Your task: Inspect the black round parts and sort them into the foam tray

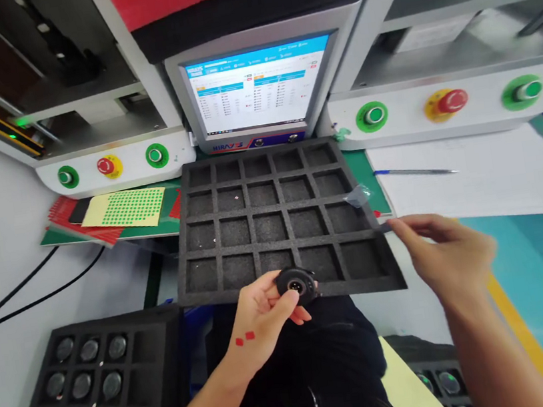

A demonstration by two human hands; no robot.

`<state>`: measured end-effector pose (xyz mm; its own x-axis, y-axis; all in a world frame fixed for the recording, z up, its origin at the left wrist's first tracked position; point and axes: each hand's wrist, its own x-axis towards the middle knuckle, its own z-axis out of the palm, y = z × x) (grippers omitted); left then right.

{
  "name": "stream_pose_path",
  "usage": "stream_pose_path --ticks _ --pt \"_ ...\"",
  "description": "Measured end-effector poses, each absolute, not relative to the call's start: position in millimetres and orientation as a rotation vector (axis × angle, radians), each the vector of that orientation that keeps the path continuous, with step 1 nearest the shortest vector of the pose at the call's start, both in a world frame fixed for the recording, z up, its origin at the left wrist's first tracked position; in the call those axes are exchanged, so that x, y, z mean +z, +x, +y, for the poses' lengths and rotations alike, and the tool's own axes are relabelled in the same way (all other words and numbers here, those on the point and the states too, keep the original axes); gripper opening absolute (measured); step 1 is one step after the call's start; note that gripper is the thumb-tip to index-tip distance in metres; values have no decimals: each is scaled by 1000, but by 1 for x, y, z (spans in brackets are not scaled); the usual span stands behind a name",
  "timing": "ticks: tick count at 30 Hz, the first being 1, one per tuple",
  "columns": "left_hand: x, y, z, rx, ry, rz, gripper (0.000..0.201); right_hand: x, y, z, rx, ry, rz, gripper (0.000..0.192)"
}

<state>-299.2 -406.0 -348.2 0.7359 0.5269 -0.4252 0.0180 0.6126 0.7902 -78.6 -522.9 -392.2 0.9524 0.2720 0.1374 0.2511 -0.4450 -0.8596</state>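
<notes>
My left hand [266, 308] holds a round black watch case [297, 285] between thumb and fingers, just over the front edge of a dark foam tray [341, 286]. A ring with small metal contacts shows on the face turned up. Two small red stickers [244, 338] are stuck to the back of that hand. At the tray's right edge, my right hand [439, 247] pinches a small dark piece, blurred, and I cannot tell whether it belongs to the tray. A scrap of clear film [357, 196] lies on the tray's right rim, close by.
A monitor [263, 90] stands behind the tray, between machine panels with green buttons and red emergency stops [453, 100]. Green dot stickers [133, 207] lie left, a pen [416, 172] on paper right. Another foam tray [137, 347] at lower left holds several round watch cases.
</notes>
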Motion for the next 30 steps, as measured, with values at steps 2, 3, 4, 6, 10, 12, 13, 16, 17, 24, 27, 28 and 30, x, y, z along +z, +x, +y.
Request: stream_pose_path --ticks 2,3,4,6,10,12,13,16,17,24,27,28,30 --pt "-347 -300 -407 337 848 701 36 -376 -95 -524 -61 -1968 -416 23" --pt "-348 -301 -407 345 829 703 37 -368 -104 -526 -63 -1914 -445 20" --pt "-348 -301 -409 354 809 703 38 -361 -113 -528 -20 -1851 -481 18" --pt "-350 -301 -412 384 783 693 39 -348 -132 -532 187 -1695 -596 17" --pt "-353 -297 -418 442 840 695 33 -338 -163 -532 599 -1400 -748 13" --pt "-354 -295 -421 462 869 712 33 -340 -172 -527 692 -1332 -705 13" --pt "-354 -295 -422 467 866 712 34 -342 -176 -524 727 -1306 -669 14" --pt "-355 -295 -427 484 805 686 36 -349 -186 -516 777 -1272 -559 16" --pt "-356 -295 -428 493 785 679 36 -352 -188 -515 779 -1280 -535 16" --pt "-366 -295 -439 601 702 633 34 -358 -206 -506 751 -1425 -383 20" --pt "-368 -294 -445 640 676 608 40 -356 -209 -502 738 -1453 -351 20" --pt "-369 -295 -446 649 685 605 41 -354 -209 -501 731 -1466 -352 19" --pt "-369 -296 -448 672 735 602 43 -352 -209 -499 719 -1489 -370 17"
